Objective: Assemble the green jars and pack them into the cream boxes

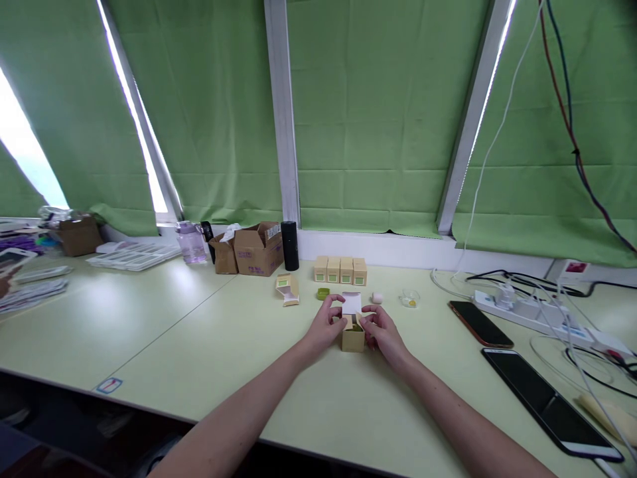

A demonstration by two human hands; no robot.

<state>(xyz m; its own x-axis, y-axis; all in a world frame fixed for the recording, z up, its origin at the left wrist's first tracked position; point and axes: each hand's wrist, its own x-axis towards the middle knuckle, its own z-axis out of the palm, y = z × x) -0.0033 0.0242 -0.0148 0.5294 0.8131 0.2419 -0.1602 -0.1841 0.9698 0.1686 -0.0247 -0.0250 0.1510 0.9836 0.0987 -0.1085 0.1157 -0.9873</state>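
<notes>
A small tan cardboard box (353,341) stands upright on the table with its lid raised, the white inside of the lid showing. Something greenish is partly visible within it, too hidden to name. My left hand (326,326) grips the box's left side, thumb at the side flap. On the other side, my right hand (385,332) pinches the right flap. Just beyond my hands are a small green item (323,293), a white roll (377,298) and a clear piece with some yellow in it (409,299).
Several closed tan boxes (340,271) stand in a row behind, with an opened box (287,290) to their left. Farther left are a brown carton (259,249), a black cylinder (289,245) and a purple bottle (191,243). Phones (550,401), cables and a power strip (532,315) lie right.
</notes>
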